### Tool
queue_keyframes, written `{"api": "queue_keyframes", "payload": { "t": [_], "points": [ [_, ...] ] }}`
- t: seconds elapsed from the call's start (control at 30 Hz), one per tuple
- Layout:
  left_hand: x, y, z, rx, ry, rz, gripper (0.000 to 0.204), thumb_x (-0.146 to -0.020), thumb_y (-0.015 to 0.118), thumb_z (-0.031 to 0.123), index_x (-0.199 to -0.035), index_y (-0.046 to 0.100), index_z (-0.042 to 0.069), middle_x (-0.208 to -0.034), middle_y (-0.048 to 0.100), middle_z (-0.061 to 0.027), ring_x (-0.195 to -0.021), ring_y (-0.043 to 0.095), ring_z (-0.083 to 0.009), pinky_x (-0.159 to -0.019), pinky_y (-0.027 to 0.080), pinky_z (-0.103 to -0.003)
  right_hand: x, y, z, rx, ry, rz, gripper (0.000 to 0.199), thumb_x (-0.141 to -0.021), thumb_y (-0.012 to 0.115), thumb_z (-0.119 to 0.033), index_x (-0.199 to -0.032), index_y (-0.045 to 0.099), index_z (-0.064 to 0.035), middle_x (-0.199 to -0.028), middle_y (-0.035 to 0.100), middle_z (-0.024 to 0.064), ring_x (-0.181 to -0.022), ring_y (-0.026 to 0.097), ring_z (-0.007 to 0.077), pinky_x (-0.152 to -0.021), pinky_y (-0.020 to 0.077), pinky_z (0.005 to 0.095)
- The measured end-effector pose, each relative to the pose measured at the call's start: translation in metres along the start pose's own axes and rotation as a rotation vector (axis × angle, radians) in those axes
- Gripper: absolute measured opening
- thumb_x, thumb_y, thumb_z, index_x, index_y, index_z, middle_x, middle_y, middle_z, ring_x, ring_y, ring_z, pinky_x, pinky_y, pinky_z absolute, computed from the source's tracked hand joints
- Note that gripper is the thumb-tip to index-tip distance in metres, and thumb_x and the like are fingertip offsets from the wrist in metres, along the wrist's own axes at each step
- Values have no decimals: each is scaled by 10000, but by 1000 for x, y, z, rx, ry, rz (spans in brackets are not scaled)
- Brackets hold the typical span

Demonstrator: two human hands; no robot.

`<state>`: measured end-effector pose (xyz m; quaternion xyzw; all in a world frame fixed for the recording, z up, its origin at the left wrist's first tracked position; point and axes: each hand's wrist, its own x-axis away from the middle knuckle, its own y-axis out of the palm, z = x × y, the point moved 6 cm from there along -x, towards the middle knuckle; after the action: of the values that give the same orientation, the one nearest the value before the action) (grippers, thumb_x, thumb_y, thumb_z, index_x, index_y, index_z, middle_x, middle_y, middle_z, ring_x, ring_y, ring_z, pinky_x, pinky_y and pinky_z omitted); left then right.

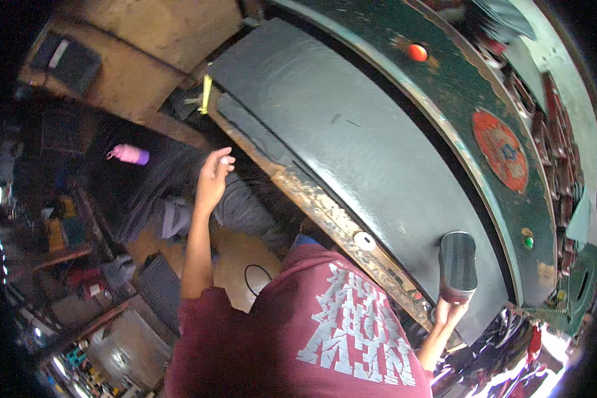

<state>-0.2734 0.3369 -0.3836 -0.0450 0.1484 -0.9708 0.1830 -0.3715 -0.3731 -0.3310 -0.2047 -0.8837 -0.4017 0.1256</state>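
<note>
My right hand (450,313) grips one end of a black shoe sole (458,264) with a ridged face turned up. The sole is over the near right end of a long, dark grey slab (351,146); whether it touches the slab I cannot tell. My left hand (213,174) is raised left of the slab's wooden edge (338,212). Its fingers are loosely bent and apart, and nothing shows in them.
Beyond the slab runs a green machine panel (458,99) with a red button (417,52) and a green button (528,242). A white ring-shaped piece (364,241) lies on the wooden edge. A pink and purple bottle (131,154) stands at left.
</note>
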Motion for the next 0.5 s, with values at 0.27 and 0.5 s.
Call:
{"api": "queue_keyframes", "payload": {
  "t": [0.27, 0.5],
  "points": [
    [39, 268, 198, 73, 148, -778, 262, -1045, 566, 143, -1255, 653, 12, -1051, 715, -102, -987, 671, -163, -891, 535, -324, 19, -24, 36, -466, -163, 213, 614, -960, 584, -525, -1397, 582, -94, -1463, 582, 128, -1316, 553, 363, -1124, 439, 538],
    [159, 387, 290, -110, 559, -1272, 448, -984, 671, 211, -1363, 554, 2, -1129, 713, -211, -980, 728, -353, -858, 594, -437, 20, 24, 46, 41, -210, 324, 236, -897, 791, -170, -900, 564, -102, -818, 563, -16, -691, 554, 135, -595, 485, 326]
  ]
}}
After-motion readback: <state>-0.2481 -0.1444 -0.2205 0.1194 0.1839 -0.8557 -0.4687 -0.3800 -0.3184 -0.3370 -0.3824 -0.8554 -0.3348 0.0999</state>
